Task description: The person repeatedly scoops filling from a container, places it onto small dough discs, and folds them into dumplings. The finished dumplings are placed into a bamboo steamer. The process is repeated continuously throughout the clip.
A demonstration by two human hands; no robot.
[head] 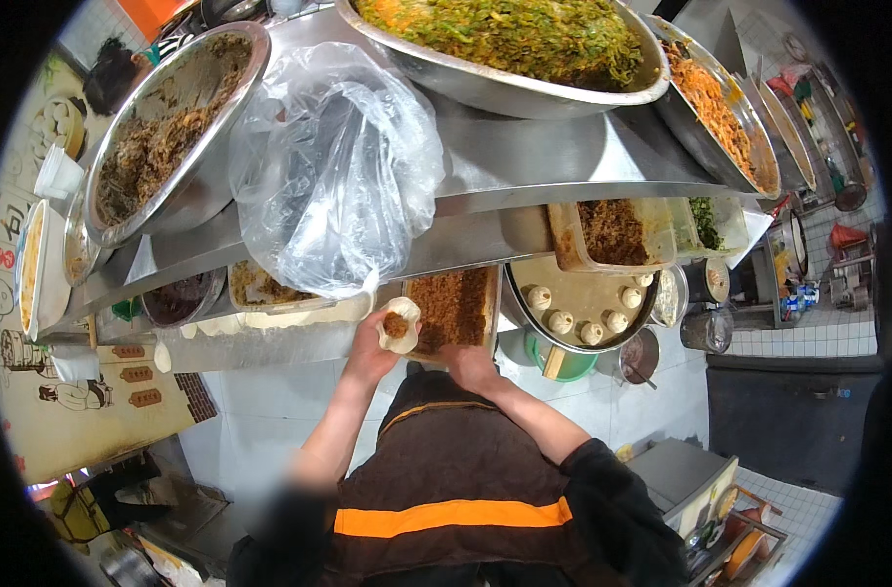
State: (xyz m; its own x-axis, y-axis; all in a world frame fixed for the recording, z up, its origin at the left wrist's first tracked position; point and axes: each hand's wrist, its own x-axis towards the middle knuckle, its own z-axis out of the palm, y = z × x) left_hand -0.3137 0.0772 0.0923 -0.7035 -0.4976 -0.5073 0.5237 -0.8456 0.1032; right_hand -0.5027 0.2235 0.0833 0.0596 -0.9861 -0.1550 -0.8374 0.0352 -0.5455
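In my left hand [366,345] rests a round dough wrapper [407,336], its edges curling up. A small mound of brown filling [396,324] sits at its centre. My right hand [471,367] is at the near end of a rectangular tub [496,308] holding crumbly brown filling [446,304]. Its fingers are partly hidden, so whether they hold anything does not show. To the right is a round dark-rimmed pan [523,323] with several pleated buns [561,321] set around its edge.
A clear plastic bag [336,169] lies on the steel shelf [504,158]. Large steel bowls hold green filling [504,37], orange shreds [710,110] and dark filling [167,139]. Flattened dough pieces [291,319] lie along the counter at left. A person's head [112,77] shows at upper left.
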